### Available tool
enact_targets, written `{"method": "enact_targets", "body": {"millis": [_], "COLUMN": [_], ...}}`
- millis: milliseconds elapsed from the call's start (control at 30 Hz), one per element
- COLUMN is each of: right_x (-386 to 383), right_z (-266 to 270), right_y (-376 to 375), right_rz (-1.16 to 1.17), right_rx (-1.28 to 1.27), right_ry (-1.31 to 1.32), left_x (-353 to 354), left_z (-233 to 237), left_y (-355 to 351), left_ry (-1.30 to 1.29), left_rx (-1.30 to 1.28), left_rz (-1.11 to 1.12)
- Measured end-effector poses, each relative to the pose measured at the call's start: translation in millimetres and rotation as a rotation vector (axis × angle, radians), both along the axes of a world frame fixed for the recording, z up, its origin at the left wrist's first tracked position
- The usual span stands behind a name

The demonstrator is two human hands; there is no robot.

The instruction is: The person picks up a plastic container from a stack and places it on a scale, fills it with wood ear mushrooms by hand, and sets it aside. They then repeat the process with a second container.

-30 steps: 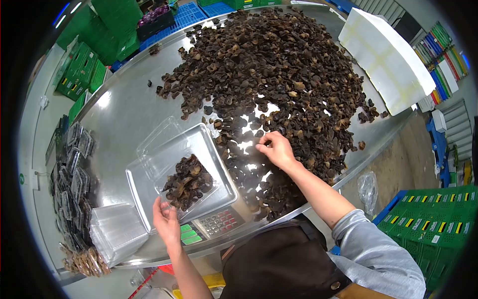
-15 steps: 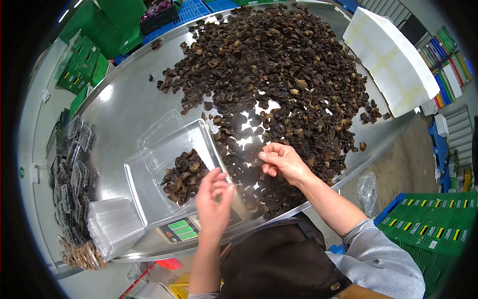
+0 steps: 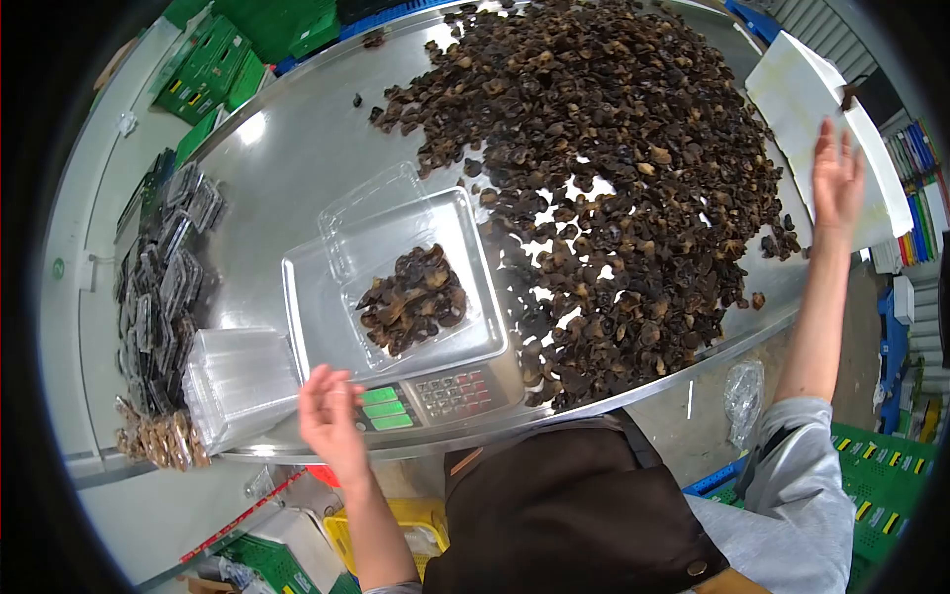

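Our mushrooms (image 3: 416,297) sit in a clear box (image 3: 368,233) on the scale (image 3: 483,322) — our loose left hand (image 3: 332,416) could bump it. The dark bit (image 3: 849,97) beyond our wide right hand (image 3: 839,188) might fall if badly aimed.

Worktable (image 3: 272,198), left of centre: smooth, glossy metal. Clamshell (image 3: 376,216), atop it: clear, shiny plastic. Mushroom pieces (image 3: 604,129), upper centre: rough, partly glossy. Apron (image 3: 584,500), bottom: looks matt.

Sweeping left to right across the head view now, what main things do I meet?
Filled dark packs → stacked clear containers → scale → loose dark brown pile → white box → coloured folders.
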State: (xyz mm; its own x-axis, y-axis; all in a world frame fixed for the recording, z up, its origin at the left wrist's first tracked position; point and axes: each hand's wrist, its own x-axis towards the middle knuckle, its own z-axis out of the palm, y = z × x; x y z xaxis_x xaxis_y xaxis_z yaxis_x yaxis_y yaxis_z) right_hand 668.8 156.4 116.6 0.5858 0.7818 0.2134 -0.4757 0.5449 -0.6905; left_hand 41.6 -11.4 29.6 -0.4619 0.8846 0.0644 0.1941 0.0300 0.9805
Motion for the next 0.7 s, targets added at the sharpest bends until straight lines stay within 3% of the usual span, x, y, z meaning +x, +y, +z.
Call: {"method": "enact_targets", "body": {"millis": [67, 133, 167, 200, 267, 300, 367, 400, 467, 600, 700], "right_x": [-14, -52, -69, -132, -202, -225, -258, -264, -273, -273, -279], "right_z": [8, -25, -66, -68, -117, -145, -162, -165, -170, -194, -193], "right_y": [10, 16, 15, -2, -37, -56, -73, -71, -68, -48, -35], "right_rz": [-0.076, -0.008, 0.260, 0.298, 0.578, 0.433, 0.530, 0.534, 0.444, 0.495, 0.407], "right_rx": [0.069, -0.212, -0.195, -0.548, -0.501, -0.315, -0.550, -0.545, -0.646, -0.632, -0.566], "right_ry": [0.110, -0.221, -0.433, -0.668, -1.343, -1.743, -1.839, -1.842, -1.890, -1.910, -1.890], "left_x": [-32, -49, -50, -49, -44, -42, -41, -41, -39, -34, -30], "left_z": [-1, -5, -7, -9, -10, -12, -16, -16, -16, -22, -20], "left_y": [0, -4, -6, -6, -5, -5, -6, -5, -6, 1, 9], "left_ry": [-0.021, -0.072, -0.071, -0.098, -0.127, -0.128, -0.099, -0.107, -0.106, -0.126, -0.105], "left_rx": [-0.004, -0.055, -0.057, -0.093, -0.137, -0.135, -0.150, -0.175, -0.212, -0.271, -0.296], "left_rz": [0.103, 0.139, 0.149, 0.113, 0.054, 0.063, 0.029, 0.024, 0.021, -0.025, -0.069]}}
